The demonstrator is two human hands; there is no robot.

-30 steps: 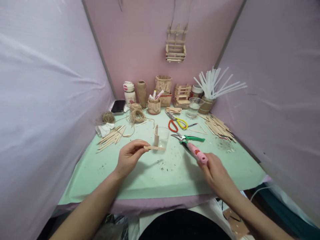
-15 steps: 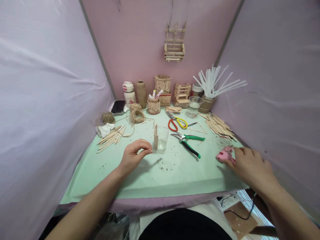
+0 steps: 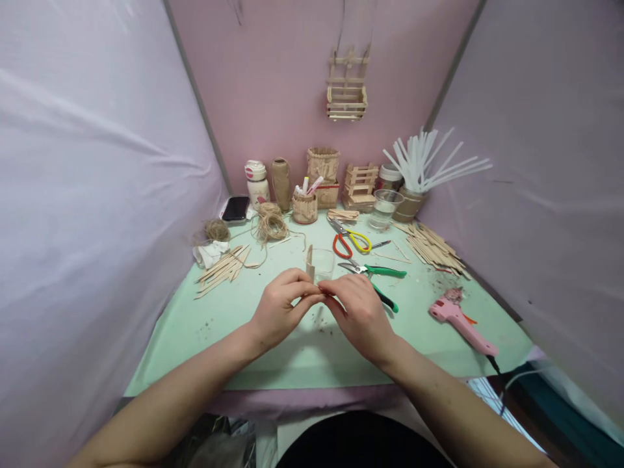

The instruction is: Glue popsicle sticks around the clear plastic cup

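Observation:
My left hand (image 3: 280,305) and my right hand (image 3: 355,309) meet at the middle of the green mat (image 3: 302,344), fingertips pinched together on a thin wooden stick (image 3: 319,296) that is mostly hidden between them. Just behind the fingers stands a clear plastic cup (image 3: 322,263) with an upright wooden stick (image 3: 309,260) against its left side. The pink glue gun (image 3: 458,318) lies on the mat to the right, away from both hands.
Green-handled pruners (image 3: 377,276) and red-yellow scissors (image 3: 348,240) lie behind my right hand. Loose wooden sticks lie at left (image 3: 224,268) and right (image 3: 431,246). Twine (image 3: 270,224), a phone (image 3: 236,208), jars, stick crates and a cup of white rods (image 3: 419,169) line the back wall.
My right hand set the pink glue gun down at the right of the mat, then came back to the middle and joined my left hand on the stick.

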